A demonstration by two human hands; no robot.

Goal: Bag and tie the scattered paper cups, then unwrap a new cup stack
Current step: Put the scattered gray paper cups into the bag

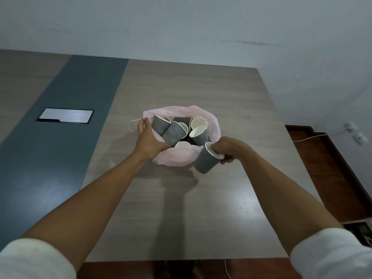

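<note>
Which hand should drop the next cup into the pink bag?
The right. The right hand already grips a grey cup by its rim, just outside the near edge of the pink bag. The left hand holds the bag's left rim, keeping the mouth open.

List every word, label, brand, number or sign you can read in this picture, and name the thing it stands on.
None can be read.
Paper cups in the pink bag: plain grey ribbed sides, no print.
Cup in the right hand: also plain.
Metal plate set in the table: faint marks, too blurred to read.
</note>
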